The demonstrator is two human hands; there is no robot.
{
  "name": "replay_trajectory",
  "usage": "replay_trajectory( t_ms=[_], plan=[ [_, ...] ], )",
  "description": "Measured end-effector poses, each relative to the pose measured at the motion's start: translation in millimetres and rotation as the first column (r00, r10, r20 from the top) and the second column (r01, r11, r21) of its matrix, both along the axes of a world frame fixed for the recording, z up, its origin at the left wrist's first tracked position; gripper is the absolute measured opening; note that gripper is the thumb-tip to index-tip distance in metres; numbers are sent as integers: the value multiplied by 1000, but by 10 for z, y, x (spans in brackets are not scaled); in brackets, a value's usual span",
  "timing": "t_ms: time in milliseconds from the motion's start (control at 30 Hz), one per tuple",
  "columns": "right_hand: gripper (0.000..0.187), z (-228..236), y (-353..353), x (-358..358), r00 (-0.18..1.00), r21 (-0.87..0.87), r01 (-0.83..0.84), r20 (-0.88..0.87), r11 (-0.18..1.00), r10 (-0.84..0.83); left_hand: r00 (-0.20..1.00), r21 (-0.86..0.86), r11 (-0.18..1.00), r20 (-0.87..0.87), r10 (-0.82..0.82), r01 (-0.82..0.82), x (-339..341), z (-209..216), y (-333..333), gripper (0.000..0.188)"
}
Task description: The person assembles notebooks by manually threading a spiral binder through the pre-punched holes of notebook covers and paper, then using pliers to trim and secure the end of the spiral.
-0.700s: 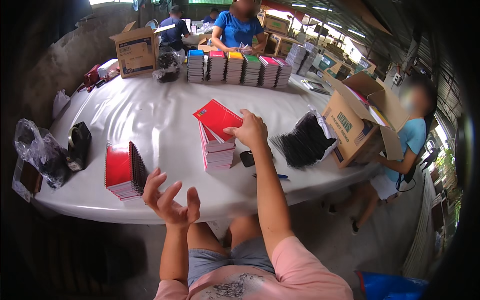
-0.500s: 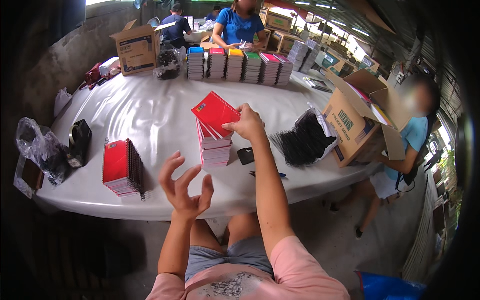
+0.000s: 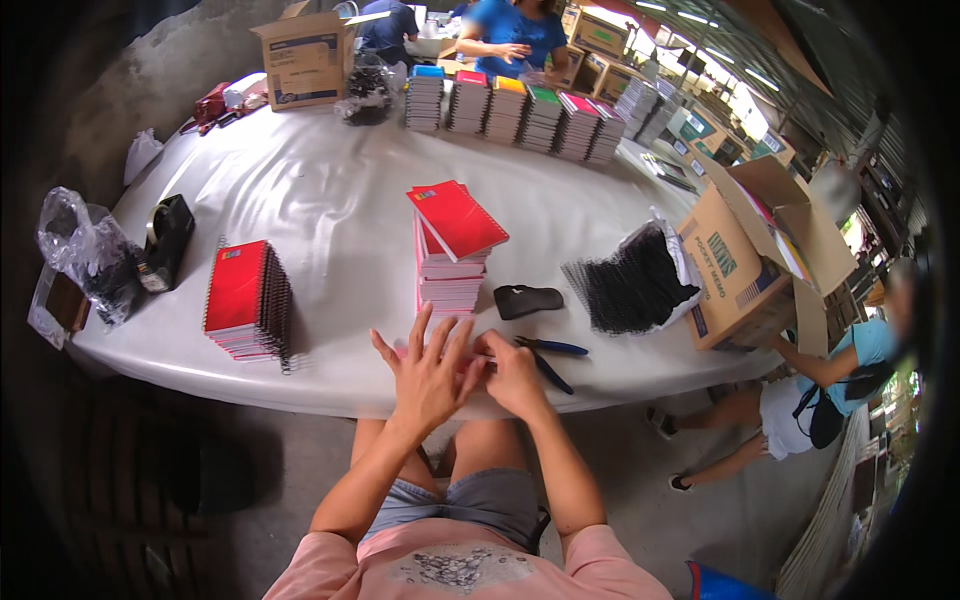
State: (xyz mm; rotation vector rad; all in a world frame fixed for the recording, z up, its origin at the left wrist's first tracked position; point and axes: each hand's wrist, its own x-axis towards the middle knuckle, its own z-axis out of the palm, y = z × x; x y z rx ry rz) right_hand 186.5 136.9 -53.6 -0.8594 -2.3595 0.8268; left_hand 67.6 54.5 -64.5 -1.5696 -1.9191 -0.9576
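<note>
At the table's front edge my left hand (image 3: 432, 375) is spread flat, palm down, its fingers apart. Beside it, my right hand (image 3: 512, 376) is closed, thumb and fingers pinching a thin red notebook that is mostly hidden under both hands. Just beyond them stands a stack of red notebooks (image 3: 458, 222), the top ones turned askew. A second stack of red spiral notebooks (image 3: 238, 285) sits to the left, black coils along its right side. Right of my hands lie pliers (image 3: 552, 347) with dark blue handles and a flat black object (image 3: 528, 301).
A bundle of black wire coils (image 3: 640, 285) in plastic lies at right, by an open cardboard box (image 3: 735, 262) that a person touches. Notebook stacks (image 3: 466, 108) line the far side, with another person behind. At left are a tape dispenser (image 3: 168, 240) and a plastic bag (image 3: 90, 250).
My right hand has come down from the middle stack to the table's front edge. My left hand has moved right, next to it. The person at right has shifted lower in view.
</note>
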Motion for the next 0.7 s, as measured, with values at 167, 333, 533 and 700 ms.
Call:
replay_trajectory(
  t_ms=[167, 333, 533, 700],
  plan=[
    [41, 108, 428, 272, 974, -131, -181, -160, 975, 159, 989, -21, 996, 124, -79, 83, -172, -367, 14, 64],
    [27, -116, 1553, 619, 841, 257, 531, -281, 808, -463, 990, 78, 996, 136, -40, 30, 1, -241, 226, 63],
    [17, -305, 1852, 557, 622, 686, 279, 405, 672, -671, 983, 41, 999, 181, -9, 2, -6, -183, 206, 52],
    [18, 108, 1847, 520, 642, 527, 340, 476, 779, -602, 985, 110, 993, 169, 29, -48, -38, -197, 137, 48]
  ],
)
